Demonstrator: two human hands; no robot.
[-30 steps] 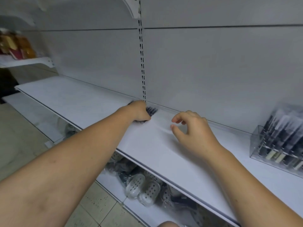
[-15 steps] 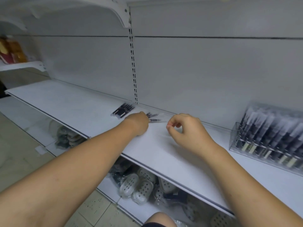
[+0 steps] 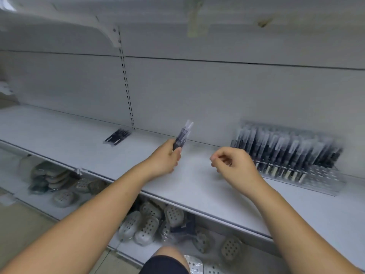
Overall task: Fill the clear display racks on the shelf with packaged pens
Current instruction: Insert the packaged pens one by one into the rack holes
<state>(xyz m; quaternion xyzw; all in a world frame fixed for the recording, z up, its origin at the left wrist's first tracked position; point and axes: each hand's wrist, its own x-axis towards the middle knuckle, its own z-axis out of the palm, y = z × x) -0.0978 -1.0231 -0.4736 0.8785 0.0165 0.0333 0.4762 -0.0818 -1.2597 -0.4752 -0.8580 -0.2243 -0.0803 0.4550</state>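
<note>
My left hand (image 3: 165,160) grips a few packaged pens (image 3: 182,135) by their lower ends and holds them upright above the white shelf (image 3: 195,186). My right hand (image 3: 231,163) hovers just to the right with its fingers curled and nothing in it. A clear display rack (image 3: 288,153) holding several packaged pens stands on the shelf at the right, by the back wall. A small pile of loose packaged pens (image 3: 117,136) lies on the shelf to the left, near the slotted upright.
A slotted metal upright (image 3: 126,84) runs up the back wall. A shelf bracket (image 3: 106,30) sticks out above left. The lower shelf (image 3: 122,248) carries bagged perforated clogs (image 3: 148,224). My knee (image 3: 166,262) shows at the bottom edge.
My left hand has lifted a few packaged pens off the shelf and carried them right and up. The view has swung right, so the rack shows more fully.
</note>
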